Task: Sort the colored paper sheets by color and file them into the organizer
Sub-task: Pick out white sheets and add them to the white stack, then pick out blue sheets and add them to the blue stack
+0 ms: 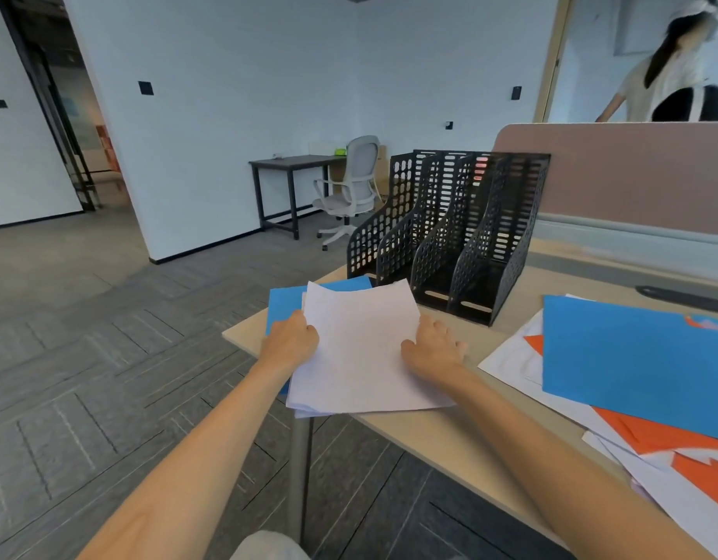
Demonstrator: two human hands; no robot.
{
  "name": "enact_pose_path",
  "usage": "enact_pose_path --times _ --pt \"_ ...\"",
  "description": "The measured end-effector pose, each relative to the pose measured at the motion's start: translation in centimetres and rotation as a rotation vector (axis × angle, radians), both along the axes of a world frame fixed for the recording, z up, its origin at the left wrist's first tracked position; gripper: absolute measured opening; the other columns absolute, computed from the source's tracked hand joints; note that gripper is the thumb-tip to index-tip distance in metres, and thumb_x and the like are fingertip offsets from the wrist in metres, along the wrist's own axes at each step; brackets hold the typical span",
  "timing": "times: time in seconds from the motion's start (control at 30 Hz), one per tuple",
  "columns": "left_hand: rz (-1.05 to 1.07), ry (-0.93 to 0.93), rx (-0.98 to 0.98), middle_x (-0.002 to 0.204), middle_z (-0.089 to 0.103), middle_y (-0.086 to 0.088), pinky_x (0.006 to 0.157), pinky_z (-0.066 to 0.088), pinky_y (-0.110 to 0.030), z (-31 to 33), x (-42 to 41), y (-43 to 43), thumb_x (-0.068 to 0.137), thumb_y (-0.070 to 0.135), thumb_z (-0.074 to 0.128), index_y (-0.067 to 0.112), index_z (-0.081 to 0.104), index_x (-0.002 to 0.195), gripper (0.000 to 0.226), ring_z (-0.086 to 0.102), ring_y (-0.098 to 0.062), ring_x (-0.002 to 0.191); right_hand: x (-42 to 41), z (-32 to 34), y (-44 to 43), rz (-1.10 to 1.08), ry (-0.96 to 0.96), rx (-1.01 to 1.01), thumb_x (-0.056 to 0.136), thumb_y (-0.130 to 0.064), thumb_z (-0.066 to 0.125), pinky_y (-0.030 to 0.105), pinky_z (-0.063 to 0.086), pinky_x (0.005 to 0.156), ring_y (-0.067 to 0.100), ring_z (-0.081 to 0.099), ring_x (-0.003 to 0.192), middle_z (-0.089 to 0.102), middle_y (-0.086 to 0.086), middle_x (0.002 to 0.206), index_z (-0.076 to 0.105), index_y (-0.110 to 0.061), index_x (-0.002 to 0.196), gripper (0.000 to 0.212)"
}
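Squaring up the paper seemed to be the step in hand, from where I stood. At the left corner of the table [430, 434] lay blue sheets [282, 307], and on top of them, overhanging the near edge, sat the white stack [357, 357]. To do it well, I judged, both sides wanted nudging inward together until the edges lined up. The stack should stay flat so the thin paper would not buckle. The blue sheets below should be left out of the lift, so the colours stayed apart. After that the stack could go edge first into one slot.

The left grip [290, 339] was closed on the stack's left edge, thumb on top. Its fingers curled out of sight, presumably under the paper. The right grip [434, 345] lay loose and spread at the stack's right edge. Its thumb side touched the paper and its fingers rested flat toward the table, clasping nothing that I could see.

Just behind the stack stood the organizer [450, 236], black and perforated, its slots facing the person. The nearer slots looked empty; the far ones I could not make out. Further right a mixed pile [632, 357] of blue, orange and white sheets lay unsorted, well apart from both grips.
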State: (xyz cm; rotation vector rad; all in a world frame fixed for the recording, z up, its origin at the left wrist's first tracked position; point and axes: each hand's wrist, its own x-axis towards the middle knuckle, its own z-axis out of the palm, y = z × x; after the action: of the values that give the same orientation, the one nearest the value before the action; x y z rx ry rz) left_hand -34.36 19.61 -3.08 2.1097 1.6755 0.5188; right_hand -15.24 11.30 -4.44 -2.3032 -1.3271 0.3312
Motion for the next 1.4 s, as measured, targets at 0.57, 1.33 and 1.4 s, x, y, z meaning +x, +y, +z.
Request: enact_pose_path --times 0.57,1.33,1.4 --pt "-0.039 0.026 -0.038 0.148 0.029 -0.012 0.104 0.034 -0.041 0.5 1.4 -1.8 0.098 0.027 0.041 0.007 0.035 0.141 0.048 0.027 -0.032 0.138 2.5 0.9 -1.5 0.001 0.02 0.256 0.093 -0.023 0.049 0.043 0.027 0.105 0.025 0.036 0.129 0.049 0.003 0.137 0.051 -0.026 0.136 0.043" --pt "-0.924 0.076 0.188 0.155 0.033 -0.008 0.117 0.023 -0.041 -0.5 36.8 -18.3 0.101 0.037 0.039 0.011 0.043 0.142 0.049 0.028 -0.023 0.143 27.8 -0.1 -27.3 -0.531 -0.012 0.507 0.095 -0.014 0.05 0.04 0.04 0.104 0.021 0.053 0.12 0.063 0.001 0.124 0.06 -0.014 0.123 0.03" --pt "-0.902 0.216 0.185 0.161 0.02 -0.005 0.119 0.011 -0.05 -1.1 38.3 -18.6 0.102 0.044 0.032 0.015 0.033 0.149 0.055 0.014 -0.021 0.149 29.8 -0.8 -28.7 -0.557 -0.091 0.408 0.098 -0.021 0.047 0.043 0.042 0.099 0.03 0.052 0.12 0.064 0.007 0.123 0.063 -0.012 0.119 0.028"
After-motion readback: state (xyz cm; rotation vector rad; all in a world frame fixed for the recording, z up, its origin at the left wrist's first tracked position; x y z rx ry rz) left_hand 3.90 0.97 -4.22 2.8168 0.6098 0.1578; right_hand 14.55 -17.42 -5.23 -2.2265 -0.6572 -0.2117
